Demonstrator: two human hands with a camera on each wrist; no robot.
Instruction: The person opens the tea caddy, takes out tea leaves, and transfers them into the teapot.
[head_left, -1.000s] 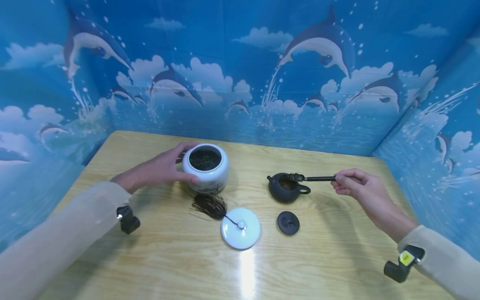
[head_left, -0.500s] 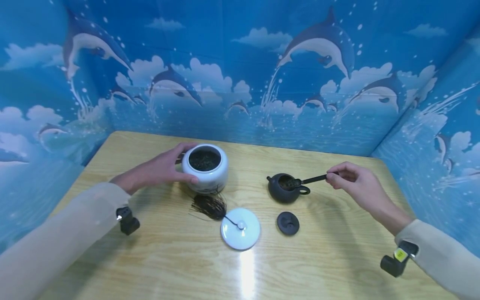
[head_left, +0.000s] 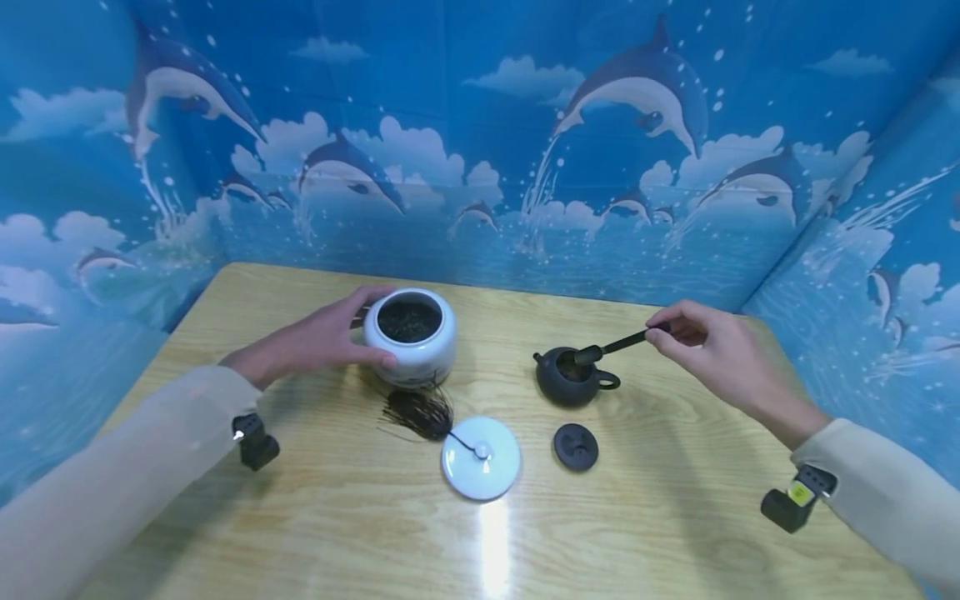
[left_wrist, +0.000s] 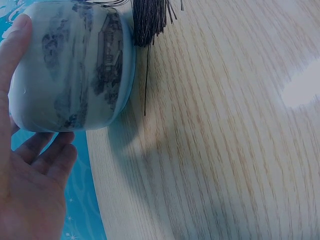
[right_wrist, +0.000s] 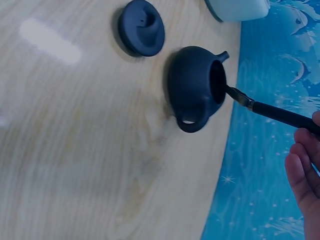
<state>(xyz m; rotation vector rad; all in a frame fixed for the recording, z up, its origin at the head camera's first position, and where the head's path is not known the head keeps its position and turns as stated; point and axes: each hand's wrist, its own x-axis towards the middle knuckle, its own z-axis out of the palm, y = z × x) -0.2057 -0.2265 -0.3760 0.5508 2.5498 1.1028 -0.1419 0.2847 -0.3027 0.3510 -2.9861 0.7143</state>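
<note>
My left hand (head_left: 318,337) grips the left side of a white porcelain jar (head_left: 423,367), thumb in front and fingers behind. Dark tea leaves (head_left: 408,321) lie inside the jar; its grey painted scene shows in the left wrist view. My right hand (head_left: 712,354) pinches the end of a dark tea scoop (right_wrist: 280,114) between thumb and fingers. The scoop slants down to the left, its head at the mouth of a small dark teapot (head_left: 562,387). Some brown matter shows inside the teapot, which stands on the table with its handle to the right.
The jar's white lid (head_left: 476,479) lies in front of the jar, with a dark tassel (head_left: 420,412) tied to its knob. The teapot's round lid (head_left: 576,447) rests on the wooden table (head_left: 337,517) before the pot. A blue dolphin-print cloth (head_left: 450,225) hangs behind.
My right hand has moved left and up, tilting the scoop steeper and turning its head over at the teapot's mouth. The dark leaves on the scoop no longer show. My left hand stays put.
</note>
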